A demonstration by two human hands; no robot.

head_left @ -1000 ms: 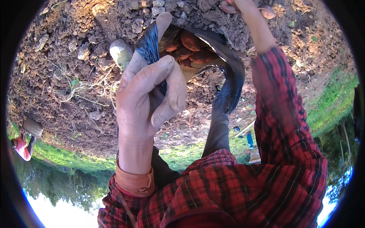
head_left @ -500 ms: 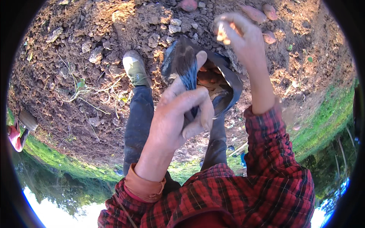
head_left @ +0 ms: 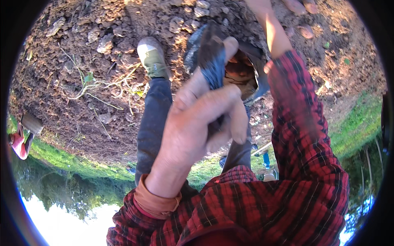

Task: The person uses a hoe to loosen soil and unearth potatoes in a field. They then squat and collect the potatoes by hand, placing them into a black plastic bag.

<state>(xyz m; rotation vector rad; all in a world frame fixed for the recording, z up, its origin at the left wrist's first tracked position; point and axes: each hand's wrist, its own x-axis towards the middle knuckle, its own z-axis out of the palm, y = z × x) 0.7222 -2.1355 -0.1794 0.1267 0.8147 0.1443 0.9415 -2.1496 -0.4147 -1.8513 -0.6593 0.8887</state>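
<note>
My left hand (head_left: 197, 110) grips the gathered rim of a black plastic bag (head_left: 214, 65), its fingers curled round the folds. The bag's mouth gapes to the right of that hand, and reddish sweet potatoes (head_left: 239, 69) show in the shade inside. Beyond the bag my right hand (head_left: 259, 5) reaches to the top edge of the view; its fingers lie outside the picture. Nearest to it on the soil are several sweet potatoes, among them a long one (head_left: 294, 6) and a rounder one (head_left: 305, 31).
Loose brown soil with clods (head_left: 105, 43) spreads around me. Pale dry vines (head_left: 88, 88) lie to the left of my shoe (head_left: 151, 51). A person in pink (head_left: 19, 143) is at the far left. Green grass (head_left: 359, 119) borders the soil on the right.
My right hand has moved up and away, past the bag, to the top edge. My left hand still holds the bag; hand and bag sit slightly farther right in the view.
</note>
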